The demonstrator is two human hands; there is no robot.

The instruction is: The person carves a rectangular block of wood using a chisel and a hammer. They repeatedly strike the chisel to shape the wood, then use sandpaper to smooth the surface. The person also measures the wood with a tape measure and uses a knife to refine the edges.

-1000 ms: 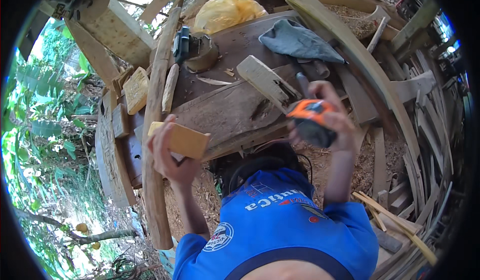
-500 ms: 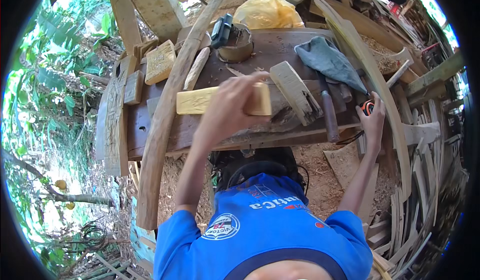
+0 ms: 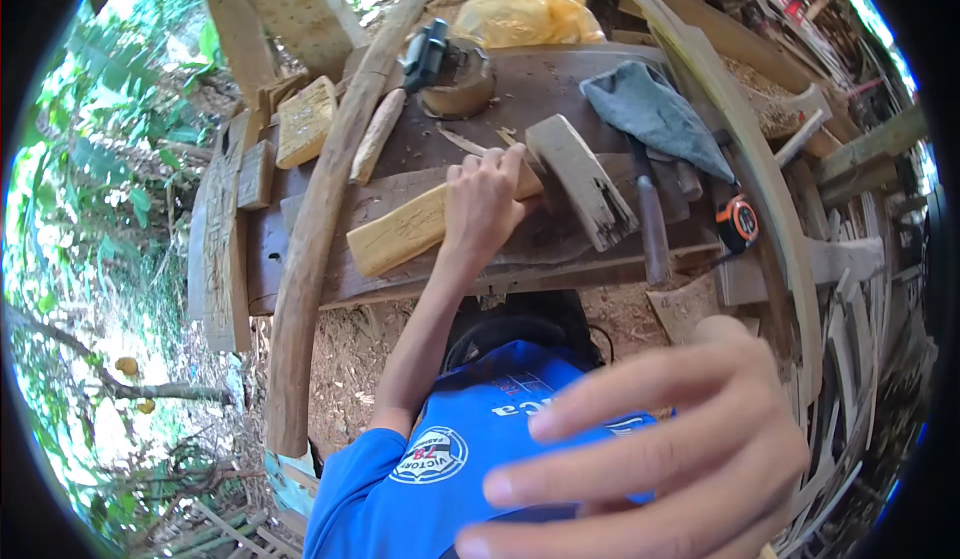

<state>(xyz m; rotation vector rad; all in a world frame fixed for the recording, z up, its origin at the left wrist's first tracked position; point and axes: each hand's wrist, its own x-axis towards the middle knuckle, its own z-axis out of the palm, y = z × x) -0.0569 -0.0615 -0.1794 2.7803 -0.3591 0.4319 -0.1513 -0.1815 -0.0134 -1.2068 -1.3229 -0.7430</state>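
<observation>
My left hand [image 3: 482, 199] is closed over a yellowish wooden block [image 3: 398, 231] lying at a slant on the brown workbench [image 3: 345, 281]. Its fingers wrap over the far edge of the block. A second, greyer wooden block [image 3: 580, 181], dark and chipped at one end, rests just to the right of it. My right hand [image 3: 680, 439] is raised close to the camera, with its fingers spread and nothing in them. An orange and black tape measure [image 3: 738, 222] sits at the bench's right side.
A grey cloth [image 3: 655, 114] lies over tools, with a wooden-handled one [image 3: 652, 229] sticking out. Behind are a roll of brown tape [image 3: 460, 84], a dark green tool [image 3: 427, 54] and a yellow plastic bag [image 3: 528, 11]. Long curved timbers [image 3: 325, 214] cross both bench ends.
My right hand has let go of the tape measure and come up toward the camera. The left hand has closed on the yellowish block, which is now turned at a slant.
</observation>
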